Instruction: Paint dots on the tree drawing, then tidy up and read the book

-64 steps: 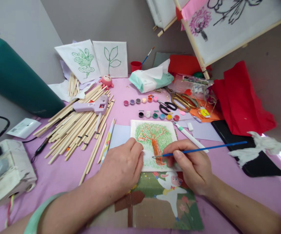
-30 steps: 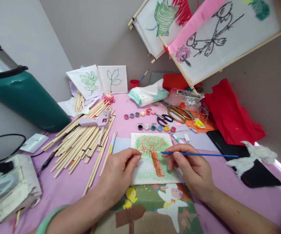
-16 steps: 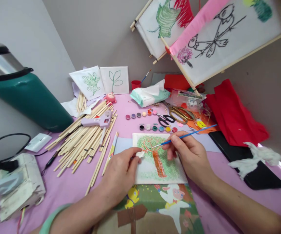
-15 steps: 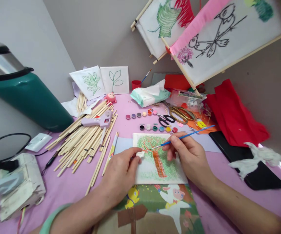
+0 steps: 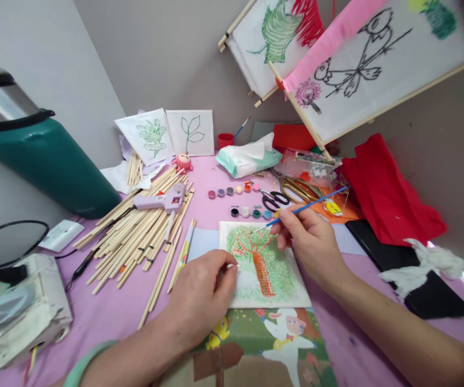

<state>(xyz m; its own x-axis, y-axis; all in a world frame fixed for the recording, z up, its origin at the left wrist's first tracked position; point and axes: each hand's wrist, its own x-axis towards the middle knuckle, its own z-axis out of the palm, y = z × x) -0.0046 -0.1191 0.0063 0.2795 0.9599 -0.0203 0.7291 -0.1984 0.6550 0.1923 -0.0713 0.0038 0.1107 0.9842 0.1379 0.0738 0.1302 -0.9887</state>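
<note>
My right hand (image 5: 306, 236) pinches a thin blue paintbrush (image 5: 312, 203), its tip at the upper part of a small white canvas (image 5: 302, 295). On that canvas is a painted tree with an orange-brown trunk and branches among green dabs. My left hand (image 5: 208, 285) lies over the canvas's left edge, fingers closed on a small wad of white tissue, of which only a sliver shows. Under the canvas is a board with a cartoon lamb (image 5: 286, 344) and a yellow chick. Just beyond stand two rows of small paint pots (image 5: 246, 213).
Wooden sticks (image 5: 135, 247) with a glue gun (image 5: 163, 200) on top lie left, near a green bottle (image 5: 50, 161). Scissors (image 5: 275, 200), a wipes pack (image 5: 248, 159) and two propped canvases (image 5: 189, 131) stand behind. A black phone-like slab (image 5: 437, 295) and red cloth (image 5: 389, 199) are right.
The brush tip has moved up and slightly right, from the left branches to the crown. My left hand has drawn down a little, and its tissue is now mostly hidden.
</note>
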